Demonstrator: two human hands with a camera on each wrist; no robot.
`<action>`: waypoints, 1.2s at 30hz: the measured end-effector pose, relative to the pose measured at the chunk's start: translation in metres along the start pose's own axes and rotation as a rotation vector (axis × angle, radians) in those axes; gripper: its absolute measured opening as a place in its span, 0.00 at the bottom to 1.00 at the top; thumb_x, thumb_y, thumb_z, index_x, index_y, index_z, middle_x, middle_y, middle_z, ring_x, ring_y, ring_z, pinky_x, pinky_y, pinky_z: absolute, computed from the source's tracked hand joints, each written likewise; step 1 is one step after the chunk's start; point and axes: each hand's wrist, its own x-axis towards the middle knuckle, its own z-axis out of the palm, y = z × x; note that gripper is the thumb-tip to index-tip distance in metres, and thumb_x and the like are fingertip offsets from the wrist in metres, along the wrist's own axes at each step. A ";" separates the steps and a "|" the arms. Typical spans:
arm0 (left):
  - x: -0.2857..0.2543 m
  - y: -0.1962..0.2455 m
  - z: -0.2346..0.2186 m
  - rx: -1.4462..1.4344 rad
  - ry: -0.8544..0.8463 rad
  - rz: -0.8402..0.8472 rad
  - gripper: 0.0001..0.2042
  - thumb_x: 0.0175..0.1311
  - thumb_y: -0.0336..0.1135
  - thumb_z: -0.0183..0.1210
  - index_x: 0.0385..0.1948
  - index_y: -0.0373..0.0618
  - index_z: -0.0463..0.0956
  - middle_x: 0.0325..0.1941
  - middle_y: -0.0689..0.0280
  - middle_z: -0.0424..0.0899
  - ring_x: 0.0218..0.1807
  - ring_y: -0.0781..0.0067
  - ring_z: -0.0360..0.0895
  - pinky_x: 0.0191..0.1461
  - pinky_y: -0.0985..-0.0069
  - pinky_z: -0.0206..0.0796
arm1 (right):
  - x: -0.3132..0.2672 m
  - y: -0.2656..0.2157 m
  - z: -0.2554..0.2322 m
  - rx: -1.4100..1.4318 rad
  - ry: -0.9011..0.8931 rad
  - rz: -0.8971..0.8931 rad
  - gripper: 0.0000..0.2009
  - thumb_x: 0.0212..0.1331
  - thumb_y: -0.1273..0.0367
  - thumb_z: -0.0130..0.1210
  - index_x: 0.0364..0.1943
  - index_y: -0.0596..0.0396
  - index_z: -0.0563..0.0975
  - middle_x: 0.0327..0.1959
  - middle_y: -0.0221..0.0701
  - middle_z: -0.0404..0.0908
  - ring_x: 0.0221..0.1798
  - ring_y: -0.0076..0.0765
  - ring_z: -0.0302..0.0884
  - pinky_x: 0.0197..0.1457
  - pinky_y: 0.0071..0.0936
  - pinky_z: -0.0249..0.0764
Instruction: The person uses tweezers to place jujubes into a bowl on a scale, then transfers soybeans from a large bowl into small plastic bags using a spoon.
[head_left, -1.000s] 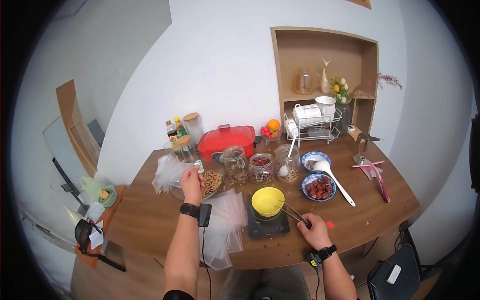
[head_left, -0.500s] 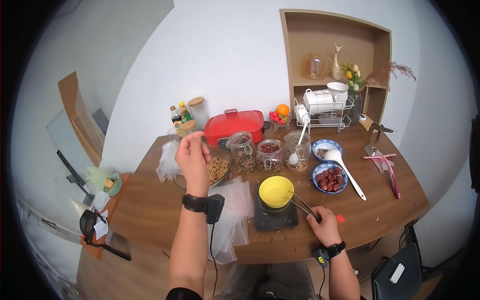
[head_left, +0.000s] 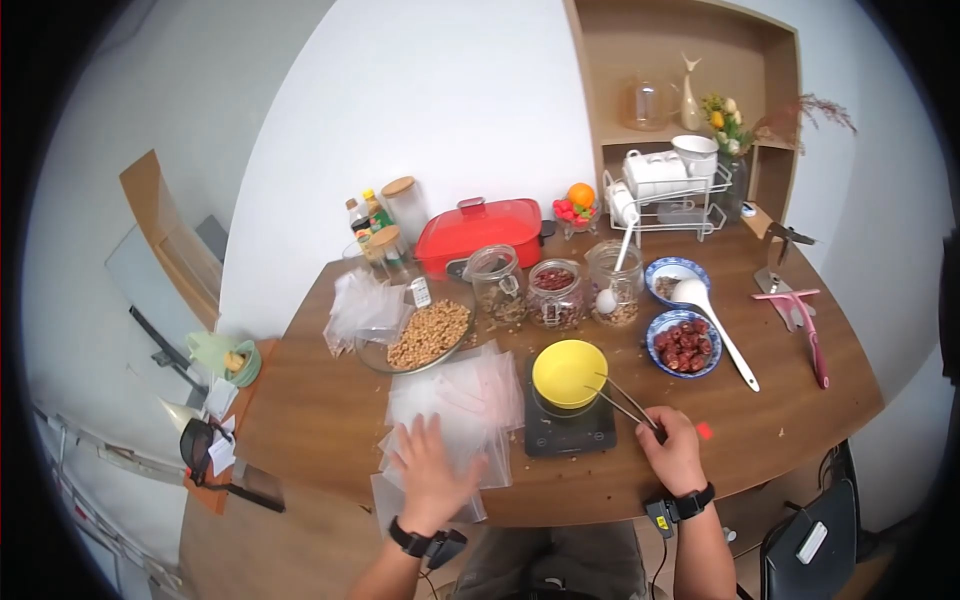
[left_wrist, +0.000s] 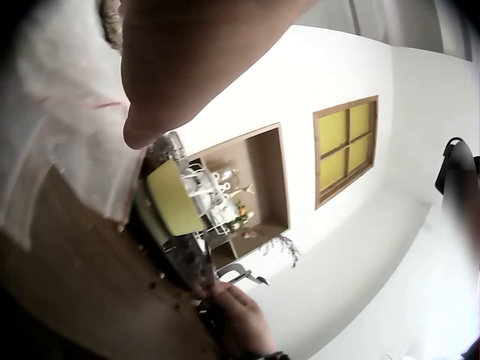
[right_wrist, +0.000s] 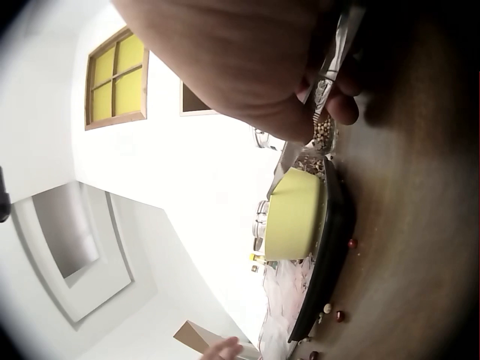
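In the head view my left hand (head_left: 432,475), fingers spread, is over the near end of a pile of clear plastic bags (head_left: 450,385). My right hand (head_left: 672,450) holds thin metal tongs (head_left: 652,428) near the table's front edge. Their two prongs reach left to the rim of a yellow bowl (head_left: 570,374), which stands on a black kitchen scale (head_left: 570,440). The right wrist view has the metal tongs (right_wrist: 330,82) under my fingers, with the bowl's side (right_wrist: 294,217) beyond. A glass bowl of shelled nuts (head_left: 428,336) stands behind the bags.
Three glass jars stand behind the scale, including one of red beans (head_left: 556,295). To the right are a blue-patterned bowl of red dates (head_left: 684,343), a white ladle (head_left: 725,335) and a pink squeegee (head_left: 812,340). A red electric pan (head_left: 478,236) and a cup rack (head_left: 665,200) stand at the back.
My left hand has come down from the glass bowl of nuts to the near bags, its fingers now spread. My right hand still holds the tongs by the yellow bowl. The head view has shifted.
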 end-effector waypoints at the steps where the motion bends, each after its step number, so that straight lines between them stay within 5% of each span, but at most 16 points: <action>1: -0.004 0.003 0.007 0.010 -0.044 -0.027 0.53 0.62 0.61 0.70 0.81 0.37 0.55 0.87 0.41 0.54 0.87 0.25 0.43 0.81 0.22 0.40 | 0.000 -0.001 0.002 0.004 0.001 0.008 0.08 0.61 0.72 0.68 0.42 0.58 0.84 0.36 0.39 0.86 0.42 0.52 0.82 0.49 0.45 0.77; 7: -0.004 0.009 0.029 0.016 -0.118 -0.076 0.56 0.60 0.66 0.70 0.82 0.39 0.54 0.87 0.40 0.52 0.88 0.26 0.44 0.80 0.20 0.41 | -0.001 -0.003 -0.001 0.005 -0.021 0.052 0.08 0.62 0.72 0.67 0.43 0.59 0.84 0.39 0.40 0.87 0.44 0.52 0.82 0.51 0.44 0.77; 13: 0.017 -0.043 0.022 -0.015 -0.090 0.270 0.47 0.63 0.66 0.69 0.79 0.45 0.65 0.84 0.45 0.63 0.84 0.32 0.57 0.81 0.34 0.53 | -0.002 0.000 0.000 0.017 -0.001 0.057 0.08 0.63 0.72 0.67 0.44 0.59 0.84 0.39 0.40 0.87 0.45 0.53 0.82 0.52 0.45 0.77; 19: 0.043 -0.079 0.008 -0.237 -0.136 0.422 0.45 0.60 0.58 0.76 0.77 0.47 0.69 0.83 0.44 0.64 0.84 0.31 0.56 0.84 0.41 0.53 | -0.002 -0.004 -0.001 0.033 -0.008 0.048 0.08 0.63 0.73 0.67 0.44 0.59 0.84 0.38 0.39 0.87 0.45 0.52 0.82 0.51 0.44 0.77; 22: 0.017 -0.080 -0.027 -0.296 -0.185 0.295 0.52 0.55 0.59 0.80 0.80 0.47 0.64 0.86 0.41 0.57 0.87 0.30 0.48 0.86 0.41 0.47 | -0.001 -0.007 -0.003 0.022 -0.018 0.063 0.08 0.63 0.73 0.67 0.43 0.58 0.84 0.38 0.39 0.86 0.44 0.51 0.81 0.50 0.43 0.76; 26: -0.016 -0.106 -0.053 0.040 -0.344 0.085 0.64 0.46 0.64 0.82 0.84 0.47 0.54 0.89 0.39 0.45 0.89 0.27 0.35 0.87 0.32 0.35 | -0.001 -0.008 -0.002 0.014 -0.008 0.051 0.07 0.63 0.74 0.67 0.43 0.58 0.84 0.37 0.38 0.86 0.44 0.50 0.81 0.49 0.43 0.76; 31: -0.010 -0.131 -0.025 -0.039 -0.293 0.000 0.64 0.49 0.66 0.80 0.85 0.43 0.51 0.89 0.38 0.44 0.89 0.27 0.35 0.86 0.29 0.35 | 0.000 -0.004 0.000 0.014 -0.035 0.069 0.07 0.63 0.74 0.67 0.43 0.58 0.84 0.37 0.38 0.86 0.43 0.48 0.81 0.48 0.40 0.76; 36: 0.019 -0.095 -0.013 -0.047 -0.252 0.018 0.66 0.50 0.65 0.80 0.85 0.42 0.47 0.88 0.37 0.42 0.89 0.27 0.35 0.84 0.27 0.39 | -0.001 -0.002 -0.001 0.011 -0.041 0.046 0.07 0.66 0.73 0.66 0.45 0.59 0.83 0.38 0.37 0.84 0.41 0.41 0.80 0.47 0.35 0.76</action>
